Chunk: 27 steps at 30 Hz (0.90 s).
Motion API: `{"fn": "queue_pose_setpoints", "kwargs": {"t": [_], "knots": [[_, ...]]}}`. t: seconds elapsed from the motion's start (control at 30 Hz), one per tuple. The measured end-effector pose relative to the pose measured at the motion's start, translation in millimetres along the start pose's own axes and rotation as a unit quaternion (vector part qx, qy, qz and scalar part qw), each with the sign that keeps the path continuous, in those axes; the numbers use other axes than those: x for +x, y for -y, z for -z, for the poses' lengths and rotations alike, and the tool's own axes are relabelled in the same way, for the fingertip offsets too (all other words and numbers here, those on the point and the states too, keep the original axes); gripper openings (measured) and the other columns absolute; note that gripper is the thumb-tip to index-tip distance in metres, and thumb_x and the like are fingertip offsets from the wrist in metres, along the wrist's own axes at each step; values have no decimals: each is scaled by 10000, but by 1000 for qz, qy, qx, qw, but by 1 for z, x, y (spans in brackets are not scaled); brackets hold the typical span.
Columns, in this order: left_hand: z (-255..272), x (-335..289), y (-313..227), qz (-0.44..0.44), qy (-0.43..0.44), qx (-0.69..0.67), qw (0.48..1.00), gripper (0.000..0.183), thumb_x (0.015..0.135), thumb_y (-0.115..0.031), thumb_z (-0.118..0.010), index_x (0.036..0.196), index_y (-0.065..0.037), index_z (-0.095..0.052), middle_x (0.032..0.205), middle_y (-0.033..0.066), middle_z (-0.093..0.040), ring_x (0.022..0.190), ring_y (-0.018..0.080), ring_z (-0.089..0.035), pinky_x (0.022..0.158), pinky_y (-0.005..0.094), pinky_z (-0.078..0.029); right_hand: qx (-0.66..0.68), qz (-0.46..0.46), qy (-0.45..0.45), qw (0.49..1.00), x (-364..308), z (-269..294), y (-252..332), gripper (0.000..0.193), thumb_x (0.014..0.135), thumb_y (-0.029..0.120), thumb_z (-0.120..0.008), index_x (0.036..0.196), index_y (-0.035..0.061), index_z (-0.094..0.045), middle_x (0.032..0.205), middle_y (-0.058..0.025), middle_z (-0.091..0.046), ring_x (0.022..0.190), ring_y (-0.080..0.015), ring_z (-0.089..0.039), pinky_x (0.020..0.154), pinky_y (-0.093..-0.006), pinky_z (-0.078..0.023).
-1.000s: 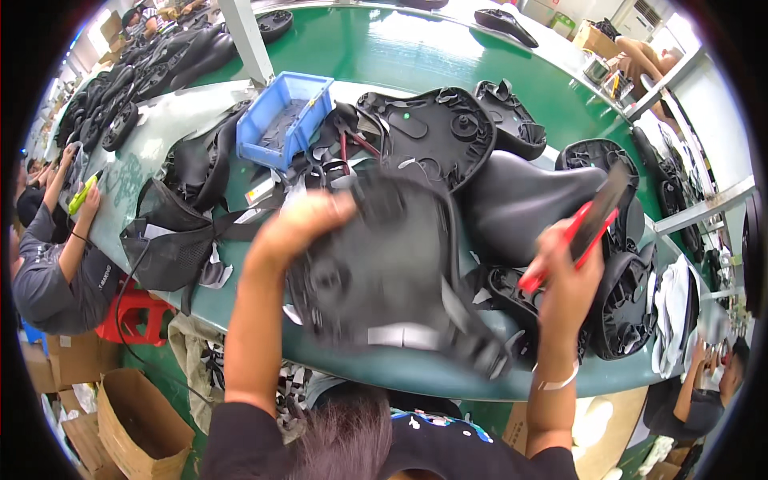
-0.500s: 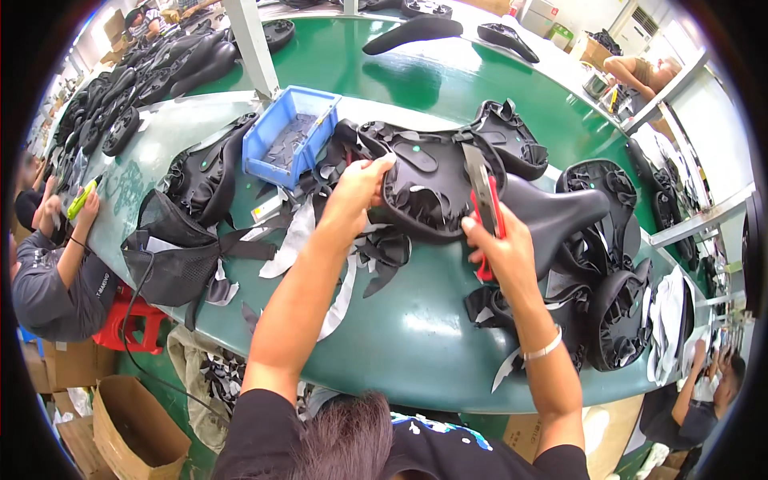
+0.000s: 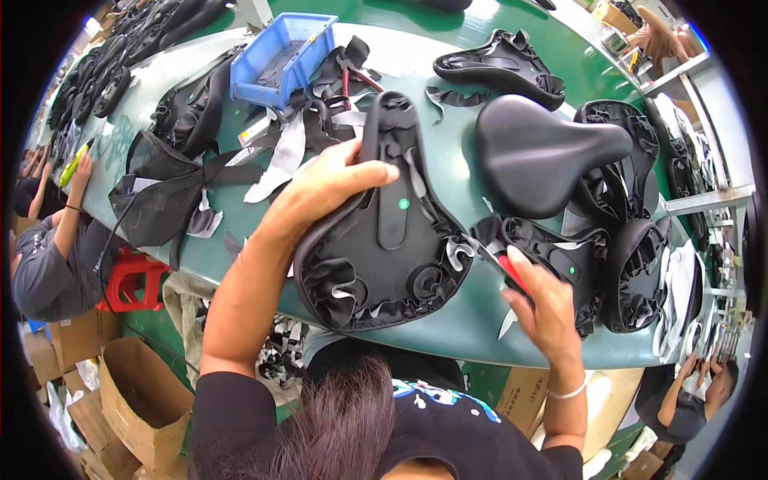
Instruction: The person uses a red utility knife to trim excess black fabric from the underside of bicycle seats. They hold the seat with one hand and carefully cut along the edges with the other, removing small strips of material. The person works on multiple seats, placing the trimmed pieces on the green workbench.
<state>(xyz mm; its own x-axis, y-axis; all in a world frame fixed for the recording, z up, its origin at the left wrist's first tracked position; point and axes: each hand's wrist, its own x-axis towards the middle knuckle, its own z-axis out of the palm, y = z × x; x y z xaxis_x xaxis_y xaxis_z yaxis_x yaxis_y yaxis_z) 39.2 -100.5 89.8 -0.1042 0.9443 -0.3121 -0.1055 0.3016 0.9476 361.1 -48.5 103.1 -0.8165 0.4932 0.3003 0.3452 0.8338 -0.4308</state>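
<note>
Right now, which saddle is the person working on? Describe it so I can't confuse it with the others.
On the green table, look at the near edge. The upturned saddle lies underside up under the left hand. Unlike the smooth finished saddle beside it, it shows ruffled cover edges.

Black short-sleeved shirt [image 3: 448, 432] (pale printed pattern), thin white bracelet [image 3: 570, 392] at the right wrist
</note>
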Motion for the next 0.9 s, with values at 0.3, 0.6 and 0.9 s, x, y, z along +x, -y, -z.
{"fn": "queue_pose_setpoints", "kwargs": {"t": [0.3,0.6,0.9], "knots": [[4,22,-2,46,-24,113,992,417,771,-318,-680,1011,17,-611,868,60,-626,744,125,-575,701,283,-480,-143,-55,144,978,-1,-11,12,571,867,159,-620,1399,166,-414,703,-113,-509,518,-268,-549,438,-400,-452],[-14,-51,36,12,-180,-120,976,418,793,-246,-664,1086,33,-558,917,74,-607,793,123,-567,723,262,-480,78,-287,94,950,-55,-34,89,617,874,63,-616,1421,34,-333,1006,-264,-638,860,-415,-646,691,-435,-534],[-35,-84,34,-87,-270,-96,954,513,791,-218,-733,1167,33,-491,1024,93,-601,902,135,-573,815,283,-473,100,-136,-119,978,56,-64,39,681,765,61,-695,1380,50,-402,1042,-107,-622,709,-142,-603,579,-288,-481]]}}
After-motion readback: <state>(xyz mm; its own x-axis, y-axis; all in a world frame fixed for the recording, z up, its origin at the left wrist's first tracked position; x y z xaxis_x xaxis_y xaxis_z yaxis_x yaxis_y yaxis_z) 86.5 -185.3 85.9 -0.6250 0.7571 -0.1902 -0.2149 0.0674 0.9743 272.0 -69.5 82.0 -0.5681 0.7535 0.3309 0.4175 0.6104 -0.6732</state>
